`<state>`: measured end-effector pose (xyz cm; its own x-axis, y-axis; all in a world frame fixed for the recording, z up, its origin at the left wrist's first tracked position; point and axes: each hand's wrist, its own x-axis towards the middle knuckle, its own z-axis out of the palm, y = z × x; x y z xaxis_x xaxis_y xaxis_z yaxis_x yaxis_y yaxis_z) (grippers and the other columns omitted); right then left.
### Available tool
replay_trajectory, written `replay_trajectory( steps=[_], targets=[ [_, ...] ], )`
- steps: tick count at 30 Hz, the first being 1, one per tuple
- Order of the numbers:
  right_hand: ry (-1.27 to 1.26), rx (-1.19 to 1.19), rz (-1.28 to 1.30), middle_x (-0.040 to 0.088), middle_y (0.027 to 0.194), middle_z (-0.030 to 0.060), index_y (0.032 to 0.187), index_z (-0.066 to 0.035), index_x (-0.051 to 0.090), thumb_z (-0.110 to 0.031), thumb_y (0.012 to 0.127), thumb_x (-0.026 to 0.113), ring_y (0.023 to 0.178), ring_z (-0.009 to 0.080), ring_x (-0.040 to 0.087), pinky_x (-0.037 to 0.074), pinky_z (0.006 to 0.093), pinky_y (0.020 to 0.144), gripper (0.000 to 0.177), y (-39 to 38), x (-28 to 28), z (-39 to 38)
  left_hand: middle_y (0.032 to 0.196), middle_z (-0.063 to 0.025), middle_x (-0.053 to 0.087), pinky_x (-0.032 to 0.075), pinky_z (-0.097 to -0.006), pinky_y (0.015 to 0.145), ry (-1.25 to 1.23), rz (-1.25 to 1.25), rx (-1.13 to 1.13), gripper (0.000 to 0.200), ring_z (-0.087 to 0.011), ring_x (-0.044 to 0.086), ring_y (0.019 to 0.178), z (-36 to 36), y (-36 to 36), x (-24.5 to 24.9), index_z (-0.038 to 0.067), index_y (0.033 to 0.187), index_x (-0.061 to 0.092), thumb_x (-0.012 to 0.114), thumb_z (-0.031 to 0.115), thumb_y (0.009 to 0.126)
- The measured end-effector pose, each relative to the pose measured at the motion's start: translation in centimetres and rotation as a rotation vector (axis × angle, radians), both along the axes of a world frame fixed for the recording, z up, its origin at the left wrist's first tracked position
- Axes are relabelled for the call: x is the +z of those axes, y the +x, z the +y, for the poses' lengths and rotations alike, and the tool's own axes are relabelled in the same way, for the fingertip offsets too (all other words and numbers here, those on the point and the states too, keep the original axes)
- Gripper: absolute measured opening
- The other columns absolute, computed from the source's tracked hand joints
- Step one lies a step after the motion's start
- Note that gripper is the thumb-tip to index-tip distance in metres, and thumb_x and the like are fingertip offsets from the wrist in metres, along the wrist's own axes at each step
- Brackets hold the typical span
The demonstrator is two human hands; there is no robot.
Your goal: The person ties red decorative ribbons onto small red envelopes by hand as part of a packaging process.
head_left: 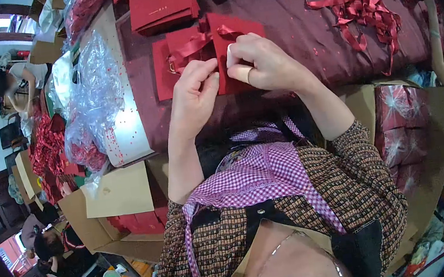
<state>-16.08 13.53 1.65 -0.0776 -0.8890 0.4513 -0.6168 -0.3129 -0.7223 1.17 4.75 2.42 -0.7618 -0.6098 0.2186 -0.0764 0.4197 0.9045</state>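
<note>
Flat red paper pieces, looking like folded cards or small bags [164, 82], lie in front of me at the table edge. A shiny red ribbon [191, 48] loops across them, and more of it runs toward my right knuckles. My left hand [194, 95] is closed in a pinch over the middle of the pieces. Just to its right, my right hand [265, 64] also pinches, over the right-hand red panel [238, 23]. It wears a ring, and something white covers a fingertip. Whatever lies between the fingertips of either hand is too hidden to name.
Behind the hands is a stack of red cards [161, 4] with gold print. A heap of loose red ribbons [364, 10] lies right on the dark red cloth [289, 52]. Clear plastic [92, 93] is at left; open cartons [120, 192] flank me. Other people [21, 85] work at left.
</note>
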Motion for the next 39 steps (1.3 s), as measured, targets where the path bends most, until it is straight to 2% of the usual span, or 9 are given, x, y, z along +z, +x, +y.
replay_trajectory(
  steps=[7, 12, 16, 17, 24, 26, 28, 36, 39],
  targets=[
    [0.252, 0.159, 0.028, 0.063, 0.079, 0.0128, 0.083, -0.005, 0.061, -0.021, 0.078, 0.069, 0.083, 0.0304, 0.059, 0.042, 0.0415, 0.081, 0.019, -1.4, 1.7, 1.2, 0.083, -0.0138, 0.056, 0.046, -0.0301, 0.07, -0.147, -0.069, -0.019, 0.01, -0.0247, 0.059, 0.077, 0.2, 0.3, 0.3, -0.006, 0.089, 0.058, 0.058, -0.004, 0.08],
    [-0.17, 0.102, 0.317, 0.062, 0.107, 0.0056, 0.109, -0.008, 0.061, -0.016, 0.079, 0.066, 0.11, 0.0269, 0.051, 0.037, 0.0402, 0.097, 0.031, -1.9, 3.0, 0.7, 0.082, -0.014, 0.055, 0.046, -0.031, 0.068, -0.179, -0.101, -0.108, 0.007, -0.0257, 0.058, 0.075, 0.5, 0.2, 0.7, -0.005, 0.085, 0.057, 0.054, -0.005, 0.078],
    [-0.165, 0.195, 0.384, 0.06, 0.094, 0.0042, 0.096, -0.007, 0.063, -0.011, 0.078, 0.065, 0.109, 0.0249, 0.054, 0.031, 0.046, 0.105, 0.018, -2.0, 2.6, 0.2, 0.078, -0.0125, 0.052, 0.044, -0.029, 0.066, -0.135, -0.059, -0.097, 0.007, -0.0217, 0.055, 0.071, 0.9, 0.3, 0.9, -0.005, 0.083, 0.057, 0.053, -0.005, 0.078],
    [-0.185, 0.201, 0.377, 0.056, 0.084, 0.0033, 0.083, -0.01, 0.061, -0.012, 0.08, 0.063, 0.098, 0.0217, 0.055, 0.032, 0.046, 0.104, 0.004, -2.0, 2.8, 0.3, 0.078, -0.0113, 0.052, 0.044, -0.028, 0.066, -0.082, -0.055, -0.108, 0.007, -0.02, 0.055, 0.071, 0.8, 0.5, 0.7, -0.005, 0.084, 0.057, 0.053, -0.005, 0.078],
    [-0.056, 0.43, 0.268, 0.056, 0.081, 0.0025, 0.08, -0.009, 0.059, -0.011, 0.078, 0.065, 0.092, 0.0196, 0.057, 0.026, 0.0467, 0.109, 0.007, -2.4, 2.9, 1.1, 0.08, -0.0039, 0.056, 0.042, -0.0236, 0.069, 0.181, -0.061, -0.083, 0.006, -0.012, 0.053, 0.074, -0.6, 2.0, -0.3, -0.004, 0.085, 0.059, 0.056, 0.001, 0.085],
    [-0.047, 0.437, 0.223, 0.056, 0.08, 0.0021, 0.08, -0.009, 0.059, -0.012, 0.079, 0.065, 0.091, 0.0195, 0.057, 0.026, 0.0466, 0.109, 0.007, -3.0, 3.4, 1.9, 0.081, -0.0008, 0.06, 0.043, -0.0208, 0.063, 0.59, 0.202, 0.051, 0.01, -0.008, 0.053, 0.067, -2.8, 3.3, -1.5, 0.001, 0.088, 0.065, 0.055, 0.003, 0.088],
    [-0.014, 0.396, 0.213, 0.055, 0.078, 0.0013, 0.08, -0.008, 0.058, -0.012, 0.08, 0.065, 0.087, 0.0203, 0.057, 0.027, 0.0458, 0.108, 0.008, -3.3, 3.5, 2.3, 0.08, -0.0031, 0.062, 0.043, -0.0208, 0.059, 0.7, 0.303, 0.119, 0.011, -0.0078, 0.053, 0.064, -4.0, 4.4, -1.3, 0.0, 0.09, 0.065, 0.055, 0.004, 0.089],
    [-0.037, 0.208, 0.151, 0.056, 0.076, 0.0024, 0.078, -0.008, 0.059, -0.01, 0.08, 0.064, 0.084, 0.0228, 0.056, 0.033, 0.0418, 0.101, 0.006, -3.5, 2.6, 1.7, 0.086, -0.0054, 0.065, 0.045, -0.0201, 0.06, 0.646, 0.148, 0.343, 0.025, -0.0096, 0.058, 0.068, -2.0, 3.6, 0.3, 0.0, 0.11, 0.06, 0.055, 0.02, 0.096],
    [-0.116, 0.156, 0.169, 0.057, 0.075, 0.0037, 0.077, -0.009, 0.06, -0.008, 0.079, 0.064, 0.082, 0.0247, 0.056, 0.038, 0.0389, 0.092, 0.004, -3.4, 2.3, 1.1, 0.1, -0.0063, 0.064, 0.047, -0.0235, 0.078, 0.555, 0.105, 0.164, 0.039, -0.0117, 0.059, 0.088, -0.3, 3.2, -0.1, -0.002, 0.122, 0.055, 0.054, 0.028, 0.096]
  ],
)
